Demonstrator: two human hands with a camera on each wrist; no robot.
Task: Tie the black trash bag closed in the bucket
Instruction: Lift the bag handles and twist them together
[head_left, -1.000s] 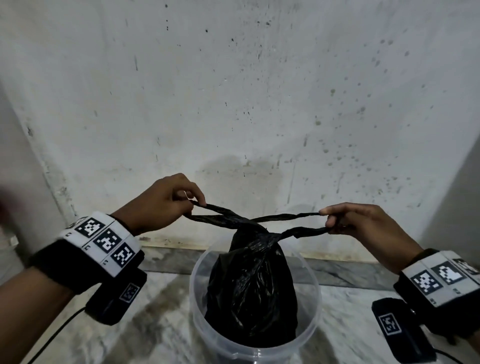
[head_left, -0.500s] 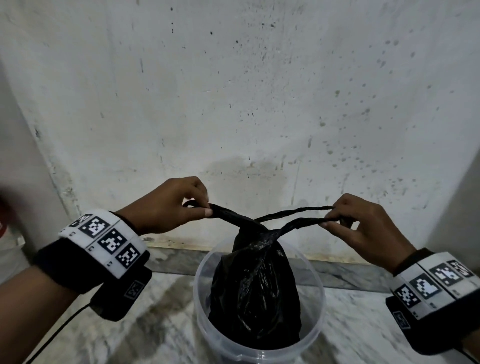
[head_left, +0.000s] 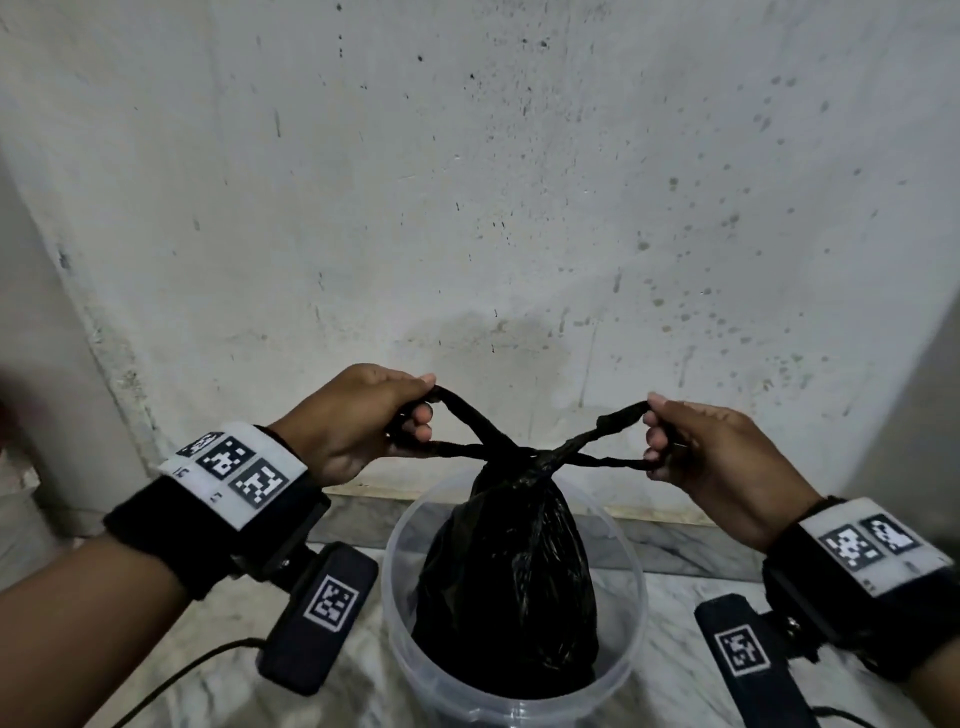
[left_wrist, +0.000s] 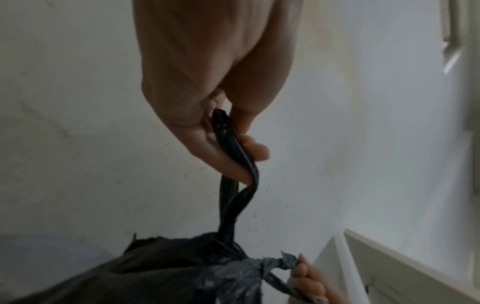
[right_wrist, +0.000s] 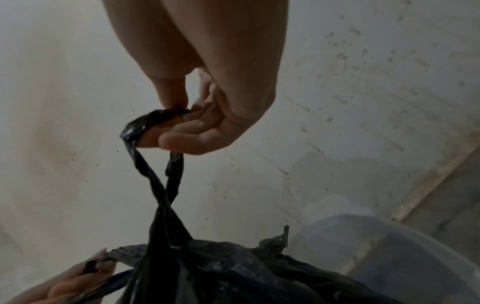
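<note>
My head camera looks down from above at the bucket (head_left: 511, 696); both wrist cameras look up close along my fingers (left_wrist: 231, 164), sharing the bag's neck (right_wrist: 166, 226).

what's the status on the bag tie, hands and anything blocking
Left hand and right hand each grip a handle loop. Black trash bag upright in clear bucket, loops crossed at neck, knot not finished. Nothing in the way.

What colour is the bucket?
The bucket is see-through, clear plastic; the head view shows it best.
</note>
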